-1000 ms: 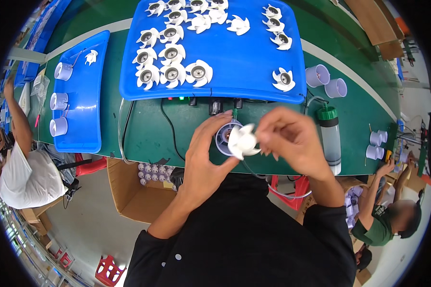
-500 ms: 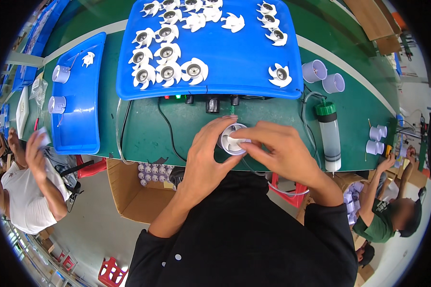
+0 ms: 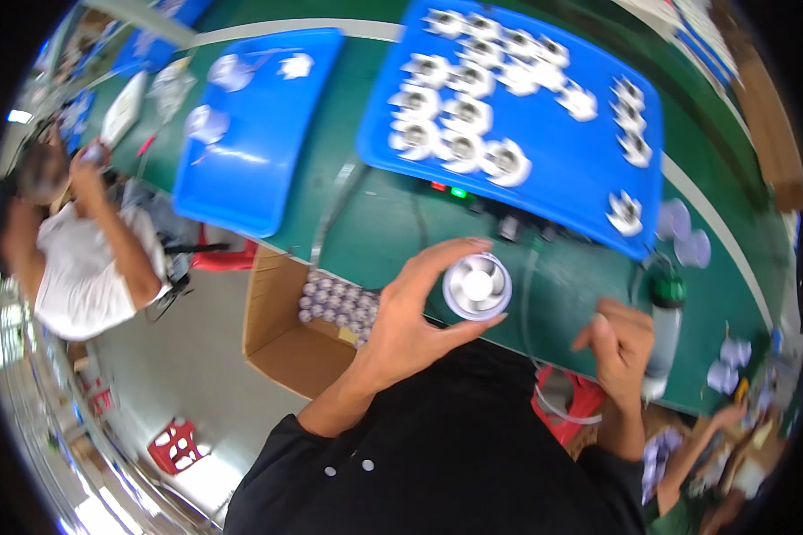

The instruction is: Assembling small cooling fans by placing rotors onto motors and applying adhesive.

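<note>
Right hand (image 3: pixel 620 343) has come off the round fan part (image 3: pixel 477 287), loosely curled, empty. Left hand (image 3: pixel 419 312) grips it alone. Large blue tray (image 3: pixel 544 169) holds white impellers (image 3: pixel 459 147); cardboard box (image 3: pixel 281 343) holds small cylinders (image 3: pixel 335 303).

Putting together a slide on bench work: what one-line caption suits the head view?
Left hand holds a small round white fan part above a green bench; right hand empty.
</note>
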